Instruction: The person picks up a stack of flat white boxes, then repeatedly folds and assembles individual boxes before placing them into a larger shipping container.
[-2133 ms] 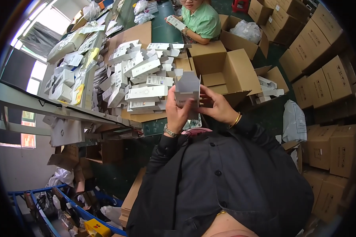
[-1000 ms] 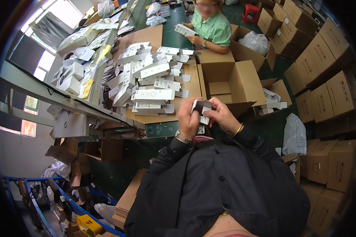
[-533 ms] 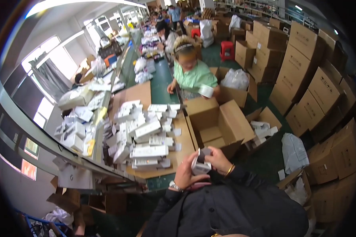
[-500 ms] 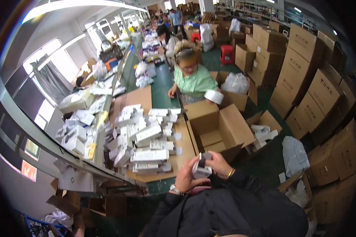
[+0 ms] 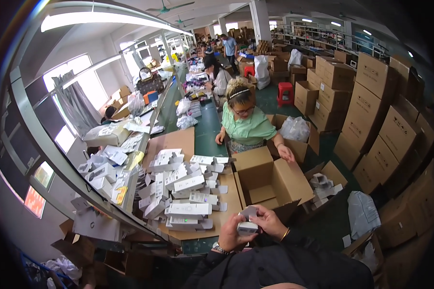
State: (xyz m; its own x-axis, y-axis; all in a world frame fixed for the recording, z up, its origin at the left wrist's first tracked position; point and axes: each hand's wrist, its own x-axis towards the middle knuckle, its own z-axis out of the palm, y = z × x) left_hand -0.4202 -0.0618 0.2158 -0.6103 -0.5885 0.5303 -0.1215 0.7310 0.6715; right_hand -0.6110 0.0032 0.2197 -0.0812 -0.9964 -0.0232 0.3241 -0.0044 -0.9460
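A small white carton box (image 5: 247, 228) is in both of my hands, in front of my chest. My left hand (image 5: 230, 234) wraps round its left side. With closed fingers, my right hand (image 5: 271, 222) grips the raised flap (image 5: 249, 212) at the box's top. The inside of the box cannot be made out. Just left of my hands, several white boxes (image 5: 188, 209) with open flaps lie piled on a brown cardboard sheet (image 5: 229, 197). Beyond my hands stands a big open brown carton (image 5: 294, 180), its visible floor bare.
A co-worker in a light green top (image 5: 248, 124) stands past the big carton, one hand (image 5: 285, 153) above its flap. To the right, another carton (image 5: 340, 176) holds white boxes. Stacked cartons (image 5: 366, 96) line the right side. A metal frame (image 5: 38, 130) runs along the left.
My view has tilted up. Both my hands stay on the small box, the right still at its flap. The white object in the co-worker's hand is gone; that hand is now spread.
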